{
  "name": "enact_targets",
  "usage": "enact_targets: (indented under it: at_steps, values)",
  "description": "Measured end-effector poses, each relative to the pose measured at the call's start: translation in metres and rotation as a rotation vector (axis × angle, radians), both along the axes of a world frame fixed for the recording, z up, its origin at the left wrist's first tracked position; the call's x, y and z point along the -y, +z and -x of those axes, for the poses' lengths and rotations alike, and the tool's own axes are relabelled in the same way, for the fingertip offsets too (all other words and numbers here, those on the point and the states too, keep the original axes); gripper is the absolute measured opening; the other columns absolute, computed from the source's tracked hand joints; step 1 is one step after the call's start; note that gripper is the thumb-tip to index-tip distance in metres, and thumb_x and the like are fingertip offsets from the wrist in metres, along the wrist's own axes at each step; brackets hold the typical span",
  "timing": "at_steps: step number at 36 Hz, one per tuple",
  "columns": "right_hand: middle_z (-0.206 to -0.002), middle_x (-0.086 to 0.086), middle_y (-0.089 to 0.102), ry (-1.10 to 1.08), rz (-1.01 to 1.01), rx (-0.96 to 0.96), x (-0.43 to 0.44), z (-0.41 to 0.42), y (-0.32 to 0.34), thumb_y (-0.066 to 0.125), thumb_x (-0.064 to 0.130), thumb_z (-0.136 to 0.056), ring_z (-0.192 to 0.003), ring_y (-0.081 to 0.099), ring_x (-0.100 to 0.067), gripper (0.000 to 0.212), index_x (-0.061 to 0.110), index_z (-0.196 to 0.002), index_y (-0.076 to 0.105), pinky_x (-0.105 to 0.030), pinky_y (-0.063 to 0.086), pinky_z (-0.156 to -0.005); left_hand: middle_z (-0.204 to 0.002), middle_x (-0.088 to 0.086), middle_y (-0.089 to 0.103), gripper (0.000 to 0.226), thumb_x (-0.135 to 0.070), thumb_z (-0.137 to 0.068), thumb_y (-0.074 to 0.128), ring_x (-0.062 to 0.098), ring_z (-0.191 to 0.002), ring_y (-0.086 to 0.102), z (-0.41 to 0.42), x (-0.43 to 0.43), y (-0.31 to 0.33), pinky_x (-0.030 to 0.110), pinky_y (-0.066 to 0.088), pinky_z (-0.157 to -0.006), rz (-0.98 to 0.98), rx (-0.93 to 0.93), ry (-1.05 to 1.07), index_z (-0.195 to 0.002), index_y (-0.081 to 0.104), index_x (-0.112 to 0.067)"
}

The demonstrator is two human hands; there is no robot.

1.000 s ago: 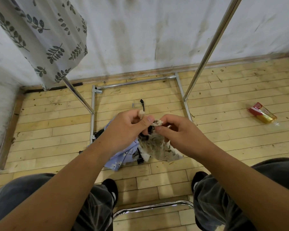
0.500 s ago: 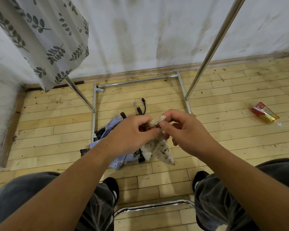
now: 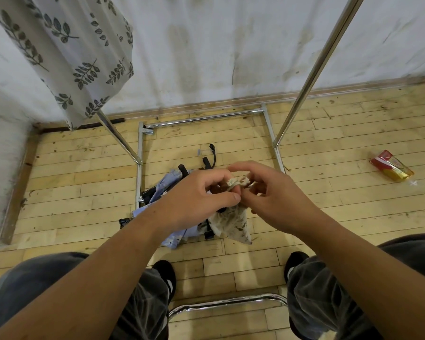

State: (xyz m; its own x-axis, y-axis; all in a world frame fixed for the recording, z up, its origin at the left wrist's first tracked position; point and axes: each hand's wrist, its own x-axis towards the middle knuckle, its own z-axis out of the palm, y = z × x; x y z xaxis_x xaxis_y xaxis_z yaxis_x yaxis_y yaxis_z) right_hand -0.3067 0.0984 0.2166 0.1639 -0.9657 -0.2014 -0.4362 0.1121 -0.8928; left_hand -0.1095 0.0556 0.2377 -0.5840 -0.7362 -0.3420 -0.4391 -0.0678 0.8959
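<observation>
Looking down through the head camera, I see two hands close together above the wooden floor [image 3: 84, 192]. The left hand [image 3: 196, 192] pinches the top edge of a small cloth [image 3: 233, 224] between its thumb and fingers. The right hand [image 3: 277, 192] pinches the same top edge, just beside the left one. So both hands are grasping the small cloth, and their fingertips almost touch. The small cloth is white with dark specks. It hangs down under the hands and ends in a point.

Behind it, on the floor, a blue cloth [image 3: 167, 185] lies in a heap with black clips [image 3: 212, 153] near it. The heap sits inside the shiny bars of a metal rack [image 3: 312, 77]. A big leaf cloth [image 3: 66, 52] hangs from the rack at the top left. Far to the right, a red and yellow packet [image 3: 391, 165] lies on the floor, well apart from the hands. My knees show at the bottom, with a shiny chair bar [image 3: 226, 303] between them.
</observation>
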Motion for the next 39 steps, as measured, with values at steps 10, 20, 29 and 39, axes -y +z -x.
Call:
enact_targets:
  at_steps: [10, 20, 29, 39]
  values:
    - [-0.111, 0.02, 0.066, 0.016, 0.058, -0.135, 0.0, -0.001, 0.0, 0.065, 0.021, -0.099, -0.087, 0.064, -0.003, 0.028, 0.041, -0.119, 0.07, -0.021, 0.055, -0.077, -0.099, -0.01, 0.07, 0.014, -0.017, -0.092, 0.073, 0.015, -0.095, 0.066, 0.001, -0.001, 0.003, 0.041, 0.057, -0.093, 0.018, 0.033, 0.0, -0.093, 0.074, -0.03]
    - [-0.113, 0.018, 0.058, 0.002, 0.042, -0.211, 0.001, -0.003, 0.003, 0.067, 0.033, -0.096, -0.088, 0.061, 0.0, 0.027, 0.037, -0.122, 0.07, -0.009, 0.045, -0.072, -0.11, -0.011, 0.045, 0.026, -0.008, -0.086, 0.074, 0.003, -0.085, 0.053, 0.002, -0.001, 0.0, 0.017, 0.05, -0.078, 0.096, 0.075, -0.048, -0.084, 0.063, -0.031]
    - [-0.106, 0.012, 0.062, -0.044, 0.078, -0.248, 0.002, -0.005, 0.01, 0.065, 0.029, -0.099, -0.081, 0.061, -0.005, 0.006, 0.028, -0.103, 0.07, -0.014, 0.048, -0.07, -0.116, -0.009, 0.043, 0.024, -0.02, -0.085, 0.079, 0.006, -0.096, 0.054, 0.001, 0.0, -0.008, 0.02, 0.051, -0.08, 0.14, 0.129, -0.037, -0.097, 0.059, -0.025]
    - [-0.057, 0.008, 0.052, -0.136, -0.156, 0.13, 0.004, -0.003, 0.021, 0.059, 0.02, -0.101, -0.052, 0.045, -0.008, 0.017, 0.011, -0.088, 0.066, -0.024, 0.038, -0.052, -0.14, -0.023, 0.04, 0.054, -0.039, -0.085, 0.082, 0.006, -0.134, 0.042, -0.003, 0.003, -0.021, 0.025, 0.037, -0.106, 0.239, 0.161, -0.013, -0.129, 0.051, -0.04]
